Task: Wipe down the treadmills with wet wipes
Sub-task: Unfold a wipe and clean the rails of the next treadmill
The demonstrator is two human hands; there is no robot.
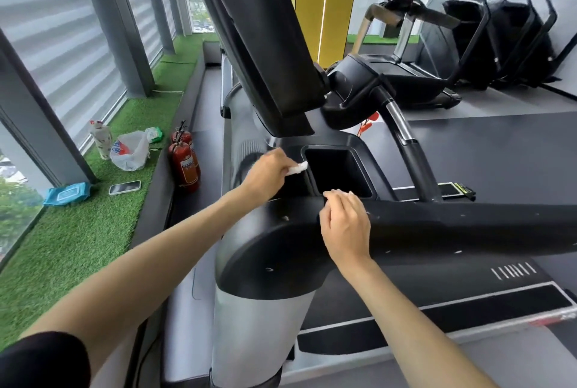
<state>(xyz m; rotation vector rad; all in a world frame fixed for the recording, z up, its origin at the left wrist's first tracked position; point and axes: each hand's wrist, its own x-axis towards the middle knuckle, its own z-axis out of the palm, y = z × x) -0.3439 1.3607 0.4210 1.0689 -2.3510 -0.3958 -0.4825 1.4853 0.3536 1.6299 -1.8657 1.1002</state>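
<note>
1. Step in hand: wiping the console of the near treadmill (281, 247), at the left rim of its tray recess (338, 173).
2. Left hand (268, 173): fingers clamped on the wet wipe (297, 167), which is pressed against that rim.
3. Right hand (345, 225): rests on the console's near lip, fingers loosely curled, holding nothing visible.
4. Next, probably: run the wipe round the rim and down into the recess, which needs the wrist to turn.
5. Wipes pack (67, 194) lies on the turf ledge (78, 247), far left.

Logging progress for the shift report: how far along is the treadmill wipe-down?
Done: nothing provably clean. In hand: left hand holds a crumpled white wet wipe at the square recess of the near black treadmill console; right hand rests on its front bar. Left: white specks on that bar, plus the black treadmill behind.
</note>
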